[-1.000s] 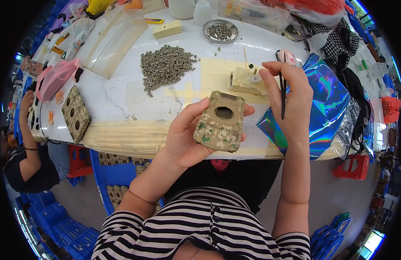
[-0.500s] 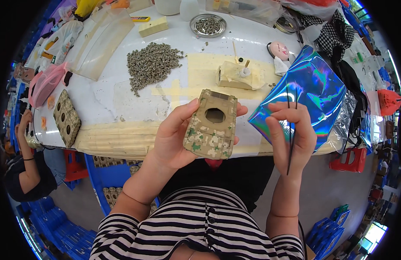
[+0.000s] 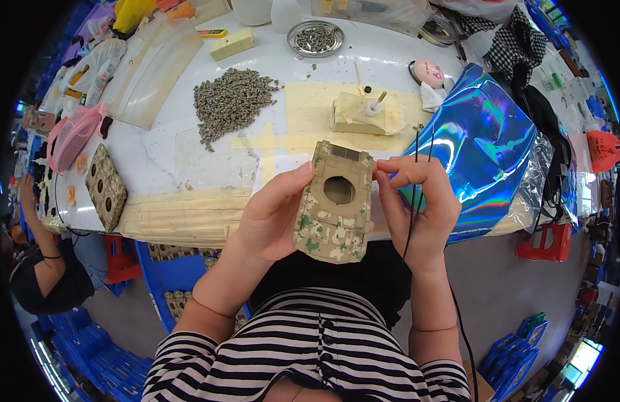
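A camouflage shell (image 3: 331,221) with a round hole is held in the left hand (image 3: 269,218), gripped along its sides, in the air at the near edge of the desk (image 3: 152,151). In the right hand (image 3: 427,211) tweezers (image 3: 410,234) are carried, tips up and apart, while thumb and forefinger are brought together at the shell's right edge; whether anything tiny is pinched there cannot be told. A small piece there could be knocked loose, since the edge is partly covered by the fingers. The shell could be tipped if pressed harder on that side, being propped by one hand only. Its painted face could be scratched if the tweezers were swung round carelessly.
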Motion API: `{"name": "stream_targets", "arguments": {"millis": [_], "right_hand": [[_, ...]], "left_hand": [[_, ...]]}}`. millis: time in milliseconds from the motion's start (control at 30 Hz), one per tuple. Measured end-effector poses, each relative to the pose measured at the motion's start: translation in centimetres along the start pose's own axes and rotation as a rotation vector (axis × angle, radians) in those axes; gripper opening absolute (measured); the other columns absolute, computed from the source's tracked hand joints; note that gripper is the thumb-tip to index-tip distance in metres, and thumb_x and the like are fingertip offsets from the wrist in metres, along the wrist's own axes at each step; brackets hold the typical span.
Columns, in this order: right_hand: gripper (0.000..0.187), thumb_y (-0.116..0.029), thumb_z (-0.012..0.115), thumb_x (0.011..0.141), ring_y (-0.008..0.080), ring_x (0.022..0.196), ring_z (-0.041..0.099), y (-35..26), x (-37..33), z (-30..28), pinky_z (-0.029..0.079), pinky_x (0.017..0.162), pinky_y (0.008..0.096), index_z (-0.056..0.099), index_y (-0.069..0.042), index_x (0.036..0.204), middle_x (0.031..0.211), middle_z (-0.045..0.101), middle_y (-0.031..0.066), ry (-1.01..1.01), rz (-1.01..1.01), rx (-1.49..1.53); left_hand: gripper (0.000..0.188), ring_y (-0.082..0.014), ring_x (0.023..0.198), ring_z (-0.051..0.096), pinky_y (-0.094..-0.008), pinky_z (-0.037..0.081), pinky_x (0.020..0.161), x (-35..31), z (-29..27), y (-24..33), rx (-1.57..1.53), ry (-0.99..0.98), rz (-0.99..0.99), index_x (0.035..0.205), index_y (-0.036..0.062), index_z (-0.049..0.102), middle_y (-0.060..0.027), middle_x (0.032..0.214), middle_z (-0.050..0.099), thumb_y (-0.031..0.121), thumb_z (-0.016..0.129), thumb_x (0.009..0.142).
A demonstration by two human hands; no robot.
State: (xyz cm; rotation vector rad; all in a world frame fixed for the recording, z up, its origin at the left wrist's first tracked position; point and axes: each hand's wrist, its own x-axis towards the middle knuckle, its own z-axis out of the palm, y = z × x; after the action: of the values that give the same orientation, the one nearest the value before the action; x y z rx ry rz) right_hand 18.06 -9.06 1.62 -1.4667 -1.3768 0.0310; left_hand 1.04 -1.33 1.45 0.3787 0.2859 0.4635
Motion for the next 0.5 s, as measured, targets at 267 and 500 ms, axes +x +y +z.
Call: {"name": "stream_targets", "arguments": {"millis": [267,500], "right_hand": [[0.023,0.009,0.069,0.066,0.0228,0.07,0.059,-0.4,0.0,0.7,0.047,0.063,0.0301,0.053,-0.004,0.075,0.075,0.063,0.0067,0.029,-0.026,-0.068],[0.021,0.008,0.068,0.07,0.0207,0.071,0.058,-0.2,-0.1,-0.3,0.046,0.064,0.0297,0.052,-0.004,0.077,0.077,0.061,0.0069,0.014,0.114,-0.026]], "left_hand": [[0.05,-0.0253,0.115,0.056,-0.0426,0.047,0.097,0.2,-0.3,0.5,-0.063,-0.204,0.0,0.136,-0.0055,0.037,-0.0177,0.13,0.052,0.03,0.038,0.099],[0.065,-0.0366,0.097,0.064,-0.0392,0.058,0.076,0.0,0.6,0.5,0.094,-0.031,0.046,0.138,-0.0105,0.031,-0.0346,0.136,0.038,0.038,0.031,0.095]]}}
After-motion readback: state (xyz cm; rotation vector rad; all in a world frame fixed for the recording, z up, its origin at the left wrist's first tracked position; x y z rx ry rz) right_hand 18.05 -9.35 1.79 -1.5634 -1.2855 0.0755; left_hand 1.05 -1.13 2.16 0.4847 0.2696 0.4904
